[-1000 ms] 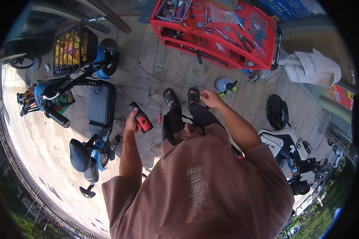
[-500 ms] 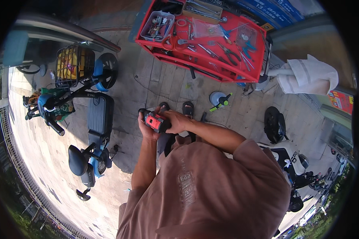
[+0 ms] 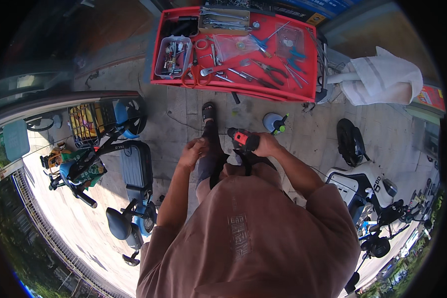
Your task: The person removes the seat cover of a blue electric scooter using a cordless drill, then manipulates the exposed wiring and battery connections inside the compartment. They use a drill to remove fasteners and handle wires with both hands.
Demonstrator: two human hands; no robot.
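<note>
Head cam view, the only one I'm working from: the right hand [image 3: 267, 144] is gripping a red and black power drill [image 3: 241, 137], fingers wrapping around it, and the drill is hanging out in front of the person's lap with its nose pointing over to the left. The left hand [image 3: 192, 153] is hovering just left of the drill, not touching it, with its fingers curling in; honestly can't tell if it's pinching something small. Below that, a brown T-shirt [image 3: 273, 223] is filling the bottom of the shot, and one dark sandal [image 3: 208, 111] is poking out past the knee. Up top, a red tool cart [image 3: 310, 92] is sitting beyond the hands and carrying loads of stuff: a clear plastic bin [image 3: 170, 77] is holding small bits on the left, wrenches [image 3: 226, 22] are lying in a box at the back, and pliers [image 3: 270, 72] are resting toward the right. A spray bottle [image 3: 273, 121] with a green top is standing on the ground near the drill. A blue scooter [image 3: 135, 164] is standing on the left, a white scooter [image 3: 367, 181] is standing on the right, and a white towel [image 3: 382, 79] is hanging beside the cart.
</note>
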